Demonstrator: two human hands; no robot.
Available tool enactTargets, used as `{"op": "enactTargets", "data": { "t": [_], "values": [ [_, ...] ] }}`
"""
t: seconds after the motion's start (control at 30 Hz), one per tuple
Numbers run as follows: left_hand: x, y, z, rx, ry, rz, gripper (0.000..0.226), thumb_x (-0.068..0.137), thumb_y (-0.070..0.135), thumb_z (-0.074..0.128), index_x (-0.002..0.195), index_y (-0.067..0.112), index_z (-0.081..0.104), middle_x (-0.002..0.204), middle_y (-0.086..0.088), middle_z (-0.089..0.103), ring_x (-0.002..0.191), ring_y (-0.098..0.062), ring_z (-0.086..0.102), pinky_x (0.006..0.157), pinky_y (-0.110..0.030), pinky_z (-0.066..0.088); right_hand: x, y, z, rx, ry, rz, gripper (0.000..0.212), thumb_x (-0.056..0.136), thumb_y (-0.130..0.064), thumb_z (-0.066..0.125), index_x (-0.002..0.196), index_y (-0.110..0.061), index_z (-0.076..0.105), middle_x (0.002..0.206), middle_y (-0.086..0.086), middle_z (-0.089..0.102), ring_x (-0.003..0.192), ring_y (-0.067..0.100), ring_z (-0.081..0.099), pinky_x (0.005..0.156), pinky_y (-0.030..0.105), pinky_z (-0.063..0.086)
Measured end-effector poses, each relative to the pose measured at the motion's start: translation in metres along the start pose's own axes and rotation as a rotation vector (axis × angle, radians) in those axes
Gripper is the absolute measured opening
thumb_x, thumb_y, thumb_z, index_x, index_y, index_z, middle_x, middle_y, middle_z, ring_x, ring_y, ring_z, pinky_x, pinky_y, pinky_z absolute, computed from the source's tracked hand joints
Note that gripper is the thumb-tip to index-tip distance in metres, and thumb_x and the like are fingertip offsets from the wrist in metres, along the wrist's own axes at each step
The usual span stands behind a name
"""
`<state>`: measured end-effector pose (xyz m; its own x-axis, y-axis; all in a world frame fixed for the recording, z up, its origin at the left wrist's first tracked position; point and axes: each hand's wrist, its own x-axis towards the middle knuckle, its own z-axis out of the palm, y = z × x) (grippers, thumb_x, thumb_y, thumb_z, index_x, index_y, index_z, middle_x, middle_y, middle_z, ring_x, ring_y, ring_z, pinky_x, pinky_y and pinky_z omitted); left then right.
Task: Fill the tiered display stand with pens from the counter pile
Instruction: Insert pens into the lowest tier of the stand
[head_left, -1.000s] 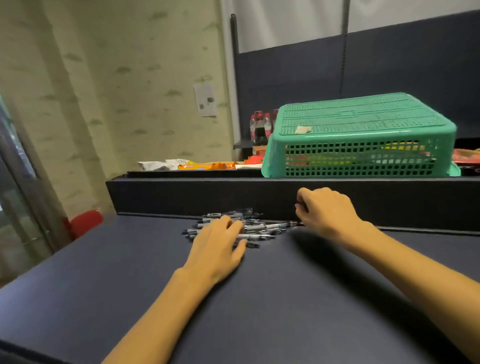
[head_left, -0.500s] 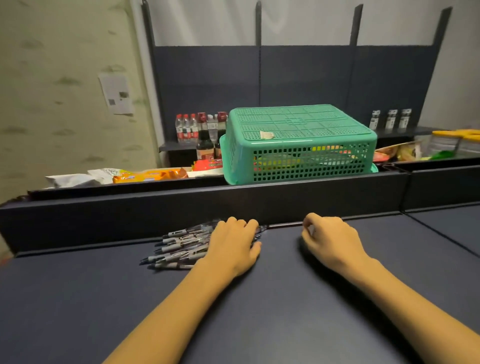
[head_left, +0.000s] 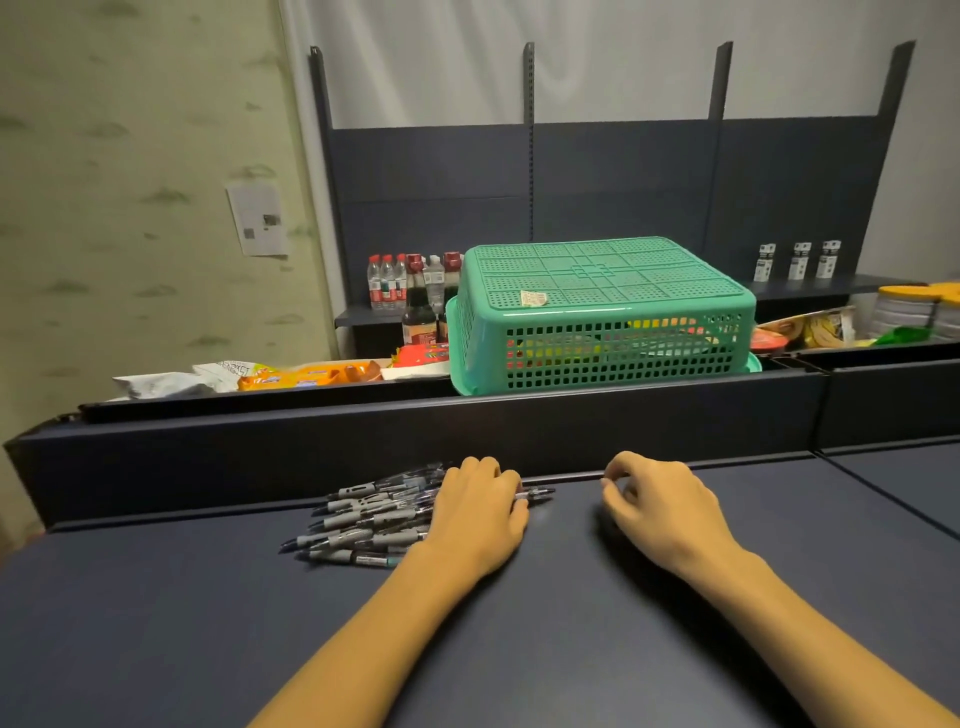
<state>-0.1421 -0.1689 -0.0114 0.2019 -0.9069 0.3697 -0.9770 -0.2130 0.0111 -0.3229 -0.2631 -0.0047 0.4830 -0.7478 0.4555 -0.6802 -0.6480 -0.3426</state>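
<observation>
Observer 1: Since the previous check, both hands have held their stations; only the camera has swung right, bringing the far shelf into view. Left hand lies palm-down on the right end of the pile of pens, fingers fairly straight, one pen tip showing beyond the fingertips. Right hand rests on the desk just right of the pile, apart from it, fingers curled with thumb near forefinger. Whether it pinches anything cannot be told.

Observer 2: Surface condition?

Observer 1: Desk is a flat, matte, dark blue panel. A raised ledge of the same finish runs along its rear edge. The pens lie against the foot of that ledge, roughly parallel, with grey ribbed grips and clear barrels.

Observer 2: Room beyond?

Observer 1: An upturned green basket, perforated plastic with rounded corners, sits behind the ledge, covering coloured packets. Left of it lie snack bags; behind them stand red-capped bottles. Three small white boxes stand on the rear shelf. Dark back panels with slotted uprights rise behind. Left wall carries pale green mottled paper and a white notice.
</observation>
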Motion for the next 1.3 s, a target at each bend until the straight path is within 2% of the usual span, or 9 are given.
{"op": "enactTargets", "data": {
  "t": [0.2, 0.47, 0.63, 0.87, 0.97, 1.03, 1.1, 1.17, 1.3],
  "values": [
    [-0.006, -0.003, -0.009, -0.076, 0.032, 0.023, 0.026, 0.099, 0.036, 0.036, 0.112, 0.022, 0.054, 0.11, 0.002, 0.057, 0.101, -0.021, 0.05, 0.087, -0.035, 0.036, 0.0, 0.0, -0.003, 0.012, -0.003, 0.003, 0.016, 0.094, -0.038, 0.049, 0.103, -0.028, 0.059, 0.088, -0.006, 0.068, 0.086, 0.02, 0.061, 0.066, 0.028, 0.043],
    [-0.023, -0.02, -0.03, -0.14, 0.193, 0.082, 0.031, 0.102, 0.034, 0.033, 0.125, 0.023, 0.05, 0.104, 0.0, 0.053, 0.086, -0.019, 0.052, 0.071, -0.026, 0.035, -0.003, -0.004, -0.002, 0.02, -0.035, -0.009, 0.014, 0.093, -0.037, 0.05, 0.099, -0.029, 0.06, 0.086, -0.007, 0.067, 0.082, 0.02, 0.061, 0.065, 0.028, 0.043],
    [-0.041, -0.046, -0.035, -0.113, 0.163, 0.037, 0.032, 0.101, 0.035, 0.036, 0.124, 0.021, 0.053, 0.107, -0.002, 0.051, 0.089, -0.02, 0.052, 0.073, -0.029, 0.042, -0.008, -0.006, -0.002, 0.037, -0.045, -0.001, 0.012, 0.092, -0.037, 0.05, 0.096, -0.03, 0.06, 0.086, -0.01, 0.068, 0.084, 0.02, 0.061, 0.064, 0.028, 0.042],
    [-0.071, -0.08, -0.027, -0.155, 0.046, 0.0, 0.041, 0.098, 0.047, 0.031, 0.126, 0.029, 0.055, 0.127, 0.004, 0.041, 0.112, -0.013, 0.043, 0.096, -0.026, 0.04, -0.012, -0.008, -0.003, 0.058, -0.063, -0.004, 0.011, 0.092, -0.036, 0.051, 0.094, -0.03, 0.06, 0.088, -0.011, 0.068, 0.084, 0.019, 0.061, 0.063, 0.028, 0.042],
    [-0.077, -0.084, -0.028, -0.134, 0.051, -0.036, 0.074, 0.086, 0.071, 0.002, 0.13, 0.036, 0.05, 0.139, 0.004, 0.038, 0.127, -0.013, 0.037, 0.104, -0.026, 0.028, -0.013, -0.009, -0.004, 0.059, -0.07, 0.0, 0.01, 0.092, -0.036, 0.051, 0.092, -0.03, 0.06, 0.087, -0.011, 0.067, 0.083, 0.019, 0.06, 0.062, 0.028, 0.04],
    [-0.079, -0.087, -0.029, -0.086, 0.039, -0.055, 0.085, 0.079, 0.075, -0.009, 0.136, 0.038, 0.043, 0.146, 0.004, 0.033, 0.134, -0.014, 0.029, 0.11, -0.031, 0.02, -0.013, -0.009, -0.004, 0.066, -0.07, -0.001, 0.009, 0.091, -0.034, 0.052, 0.09, -0.029, 0.06, 0.082, -0.012, 0.065, 0.079, 0.018, 0.059, 0.06, 0.027, 0.039],
    [-0.081, -0.087, -0.03, -0.088, 0.005, -0.07, 0.08, 0.079, 0.077, -0.002, 0.141, 0.042, 0.032, 0.15, 0.006, 0.026, 0.138, -0.012, 0.021, 0.113, -0.031, 0.013, -0.013, -0.009, -0.003, 0.065, -0.074, -0.004, 0.009, 0.091, -0.034, 0.052, 0.088, -0.029, 0.06, 0.077, -0.013, 0.064, 0.076, 0.016, 0.058, 0.057, 0.026, 0.037],
    [-0.084, -0.091, -0.033, -0.101, -0.064, -0.088, 0.073, 0.08, 0.078, 0.016, 0.144, 0.043, 0.022, 0.152, 0.009, 0.02, 0.139, -0.011, 0.016, 0.113, -0.03, 0.008, -0.013, -0.009, -0.002, 0.061, -0.076, -0.006, 0.008, 0.091, -0.033, 0.052, 0.087, -0.03, 0.059, 0.075, -0.013, 0.063, 0.074, 0.015, 0.058, 0.056, 0.026, 0.037],
    [-0.084, -0.103, -0.039, -0.059, -0.213, -0.126, 0.097, 0.069, 0.089, 0.031, 0.148, 0.038, 0.007, 0.155, 0.007, 0.012, 0.143, -0.014, 0.007, 0.117, -0.036, 0.004, -0.013, -0.007, -0.001, 0.058, -0.082, -0.001, 0.008, 0.091, -0.034, 0.053, 0.085, -0.032, 0.056, 0.072, -0.015, 0.061, 0.074, 0.014, 0.057, 0.054, 0.025, 0.036]
  ]
}}
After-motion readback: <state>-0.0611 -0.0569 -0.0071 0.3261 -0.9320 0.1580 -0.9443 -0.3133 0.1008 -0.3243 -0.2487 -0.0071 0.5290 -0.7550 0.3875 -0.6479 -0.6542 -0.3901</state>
